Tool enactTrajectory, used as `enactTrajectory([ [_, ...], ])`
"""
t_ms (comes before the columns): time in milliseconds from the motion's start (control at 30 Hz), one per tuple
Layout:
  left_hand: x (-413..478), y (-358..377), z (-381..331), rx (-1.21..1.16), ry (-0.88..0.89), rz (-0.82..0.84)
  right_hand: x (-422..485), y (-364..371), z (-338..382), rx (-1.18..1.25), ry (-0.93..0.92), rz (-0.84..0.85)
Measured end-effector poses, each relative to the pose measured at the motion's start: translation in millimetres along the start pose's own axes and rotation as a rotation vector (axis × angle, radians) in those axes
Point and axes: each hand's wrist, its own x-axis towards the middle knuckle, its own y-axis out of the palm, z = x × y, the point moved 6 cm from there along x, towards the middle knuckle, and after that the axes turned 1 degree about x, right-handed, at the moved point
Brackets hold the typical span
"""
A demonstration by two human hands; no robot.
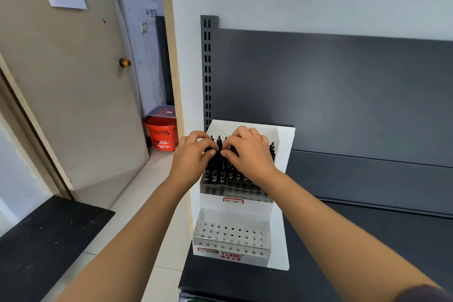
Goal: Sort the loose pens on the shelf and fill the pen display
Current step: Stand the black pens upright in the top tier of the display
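A white two-tier pen display [282,203] stands on the dark shelf [367,240]. Its upper tier holds several black pens [221,169] standing upright in holes, packed toward the left. The lower tier [230,235] shows only bare holes. My left hand [193,154] and my right hand [247,152] are both over the tops of the pens, fingers curled, thumb and fingertips pinching pens in the middle of the bunch. A ring sits on a finger of my right hand. The pen tops under my palms are hidden.
The shelf's dark back panel [343,93] and slotted upright [207,68] rise behind the display. A door [73,81] stands open at the left. A red basket [161,135] with a clear lidded box on it sits on the floor beyond. A dark surface [44,247] lies lower left.
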Motion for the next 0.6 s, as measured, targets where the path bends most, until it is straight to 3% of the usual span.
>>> enactTrajectory([
  [200,1,-4,-6,0.051,-0.065,-0.024,1,-1,-1,0.012,0.028,0.016],
  [500,-2,-3,-6,0.028,-0.047,-0.028,1,0,2,0.011,0.013,0.051],
  [600,0,-5,-11,0.004,0.011,-0.058,-1,-6,-2,0.037,0.024,-0.007],
])
